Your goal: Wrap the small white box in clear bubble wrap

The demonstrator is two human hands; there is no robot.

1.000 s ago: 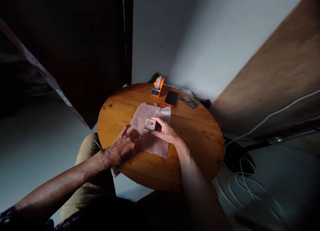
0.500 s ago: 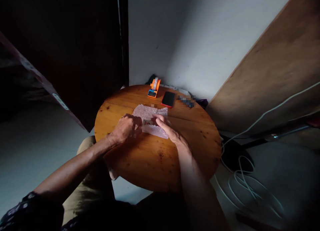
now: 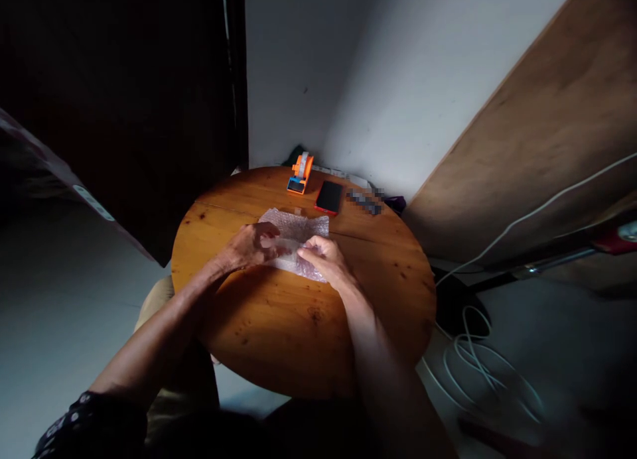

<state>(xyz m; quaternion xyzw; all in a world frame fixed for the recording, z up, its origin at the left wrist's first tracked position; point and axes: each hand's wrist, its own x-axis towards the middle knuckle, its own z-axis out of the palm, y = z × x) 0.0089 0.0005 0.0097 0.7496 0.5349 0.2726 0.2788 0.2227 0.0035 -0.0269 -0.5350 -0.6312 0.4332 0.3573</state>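
A sheet of pinkish, see-through bubble wrap (image 3: 301, 225) lies on the round wooden table (image 3: 279, 326), partly folded over toward its middle. At its left side is my left hand (image 3: 249, 245), fingers curved and spread apart, the fingertips close to the fold. On the right, my right hand (image 3: 326, 259) has thumb and fingers pinched together on the wrap's front part. Whatever lies under the fold between the hands is too blurred to make out.
Behind the wrap stand an orange tape dispenser (image 3: 301, 172) and a phone with a red edge (image 3: 329, 197). A pixelated dark object (image 3: 365, 201) lies right of them. The wall (image 3: 348, 81) rises behind the table; a white cable (image 3: 472, 356) coils on the floor.
The small item with red marks that showed between my hands is now covered by the wrap. My right hand has closed on the wrap; my left fingers have spread. The view shifted slightly.
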